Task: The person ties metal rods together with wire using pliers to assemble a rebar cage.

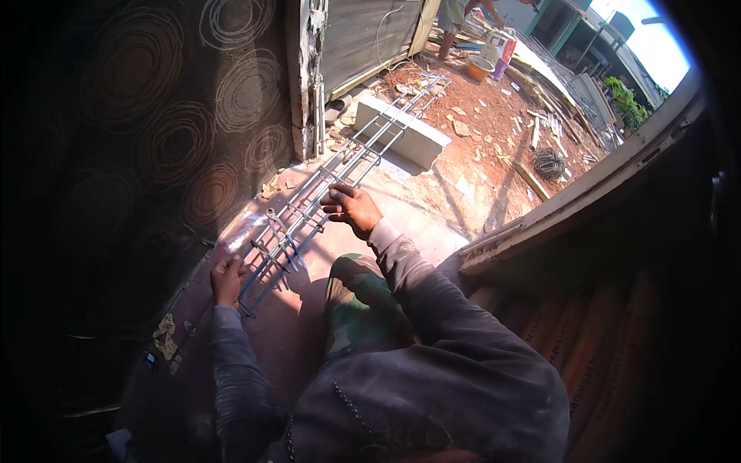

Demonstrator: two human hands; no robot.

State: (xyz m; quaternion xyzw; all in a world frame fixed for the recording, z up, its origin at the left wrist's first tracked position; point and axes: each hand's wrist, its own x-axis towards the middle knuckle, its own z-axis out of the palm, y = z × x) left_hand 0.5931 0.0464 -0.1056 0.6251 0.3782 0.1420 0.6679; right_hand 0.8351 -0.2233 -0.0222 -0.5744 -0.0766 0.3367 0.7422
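A long cage of steel rebar (357,163) with square stirrups runs away from me over the floor and through the doorway. Beside its near end is my left hand (228,281), fingers curled in; whatever they pinch is too small to make out. My right hand (353,211) is closed at the cage's right side, thumb and fingers pressed together near a stirrup, and any thing in them is hidden. Between the hands, a pair of pincers (285,241) with blue handles rests across the bars, touched by neither hand.
A pale concrete block (403,133) stands under the cage at the doorway. Outside are rubble, a coil of wire (549,163), an orange bucket (479,69) and another person (451,19). A patterned wall (177,139) is close on my left; stacked sacks (587,347) are on my right.
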